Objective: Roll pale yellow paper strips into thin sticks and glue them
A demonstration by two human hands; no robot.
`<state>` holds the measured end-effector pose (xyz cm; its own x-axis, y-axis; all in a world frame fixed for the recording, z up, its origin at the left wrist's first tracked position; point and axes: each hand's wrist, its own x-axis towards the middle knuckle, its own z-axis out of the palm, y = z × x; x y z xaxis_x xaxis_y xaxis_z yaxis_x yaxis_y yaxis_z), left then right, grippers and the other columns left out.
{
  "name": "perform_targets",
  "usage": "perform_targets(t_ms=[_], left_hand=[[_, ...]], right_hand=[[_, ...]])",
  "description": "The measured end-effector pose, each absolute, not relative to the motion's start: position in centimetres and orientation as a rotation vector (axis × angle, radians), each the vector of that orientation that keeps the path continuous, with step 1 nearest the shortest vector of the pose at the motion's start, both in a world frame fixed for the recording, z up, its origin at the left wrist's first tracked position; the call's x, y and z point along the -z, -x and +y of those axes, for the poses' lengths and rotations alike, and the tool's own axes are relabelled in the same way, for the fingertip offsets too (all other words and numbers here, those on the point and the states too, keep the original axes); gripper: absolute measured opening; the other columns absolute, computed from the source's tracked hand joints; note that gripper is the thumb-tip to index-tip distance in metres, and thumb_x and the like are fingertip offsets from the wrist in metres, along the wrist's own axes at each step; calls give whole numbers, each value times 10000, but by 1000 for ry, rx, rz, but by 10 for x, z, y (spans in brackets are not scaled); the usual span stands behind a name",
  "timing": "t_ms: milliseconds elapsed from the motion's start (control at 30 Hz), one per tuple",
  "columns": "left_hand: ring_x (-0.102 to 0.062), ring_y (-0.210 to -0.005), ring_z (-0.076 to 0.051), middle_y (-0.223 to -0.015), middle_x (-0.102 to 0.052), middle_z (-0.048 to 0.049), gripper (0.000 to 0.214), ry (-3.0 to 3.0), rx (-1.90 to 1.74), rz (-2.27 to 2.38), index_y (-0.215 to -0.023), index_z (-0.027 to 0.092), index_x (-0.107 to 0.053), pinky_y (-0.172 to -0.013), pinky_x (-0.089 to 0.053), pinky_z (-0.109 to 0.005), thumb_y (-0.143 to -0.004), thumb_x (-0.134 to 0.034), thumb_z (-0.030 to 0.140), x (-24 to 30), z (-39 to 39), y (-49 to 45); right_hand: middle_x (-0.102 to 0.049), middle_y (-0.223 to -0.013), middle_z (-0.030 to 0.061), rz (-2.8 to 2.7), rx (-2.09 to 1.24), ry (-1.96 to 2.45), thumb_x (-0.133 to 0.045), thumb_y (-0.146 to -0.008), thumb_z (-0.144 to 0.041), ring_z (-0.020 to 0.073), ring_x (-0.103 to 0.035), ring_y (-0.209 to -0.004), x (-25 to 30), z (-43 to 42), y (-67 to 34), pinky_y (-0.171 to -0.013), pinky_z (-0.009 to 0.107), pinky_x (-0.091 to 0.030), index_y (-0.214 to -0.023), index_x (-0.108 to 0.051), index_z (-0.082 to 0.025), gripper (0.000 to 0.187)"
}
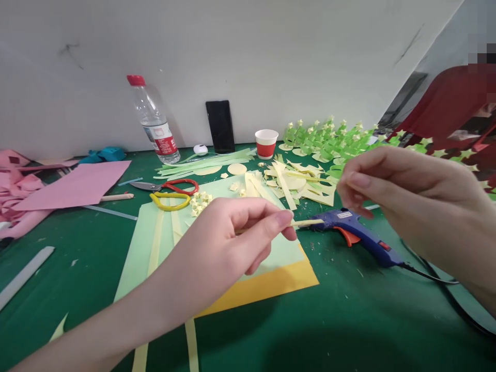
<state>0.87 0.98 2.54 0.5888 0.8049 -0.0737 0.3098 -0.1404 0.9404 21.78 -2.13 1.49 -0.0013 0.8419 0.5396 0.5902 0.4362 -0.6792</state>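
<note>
A narrow pale yellow paper strip is pinched between the thumb and fingers of my left hand, its free end pointing right. Most of the strip is hidden inside that hand. My right hand hovers to the right, apart from the strip, thumb pressed against curled fingers; whether anything is between them is hidden. Below and between the hands lies a blue hot glue gun with an orange trigger. Under my left hand are light green paper sheets over a yellow-orange sheet. Small folded paper stars are heaped beside my left wrist.
Scissors with red and yellow handles lie on the sheets' far edge. Paper scraps, a paper cup, a phone and a bottle stand or lie behind. Star-topped green paper pieces crowd the back right; pink paper lies left.
</note>
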Motion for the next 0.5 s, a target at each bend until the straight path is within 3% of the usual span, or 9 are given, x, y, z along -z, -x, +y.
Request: perform_targets(t_ms=[133,233,500], left_hand=[[-261,-378,-83,-402,-317,81,262,-1679,-529,911,-657,233,-595,-350,-230,-162,-842,-482,380,-23,9,-10],[-239,-376,-72,-414,-305,85,263,-1664,-515,898,-664,225,-598,-349,-185,-165,-842,-490,385,-22,8,-10],[-262,-383,-63,-430,-319,87,295,-1627,-424,866,-638,206,-555,-370,-192,-174,-864,-478,379,-26,2,-11]], right_hand=[[-667,-810,-45,-1781,-219,1124,-623,-847,-257,101,-618,-718,-11,-30,-204,-610,178,-520,-829,-626,-269,23],[-680,-889,-48,-1846,-318,1055,-685,-803,-286,144,-641,-809,-4,-36,-195,-682,235,-549,-913,-604,-282,136],[-655,-726,-76,-1741,-332,1010,-677,-784,-144,106,-650,-715,7,-44,-189,-656,200,-547,-825,-554,-257,172]])
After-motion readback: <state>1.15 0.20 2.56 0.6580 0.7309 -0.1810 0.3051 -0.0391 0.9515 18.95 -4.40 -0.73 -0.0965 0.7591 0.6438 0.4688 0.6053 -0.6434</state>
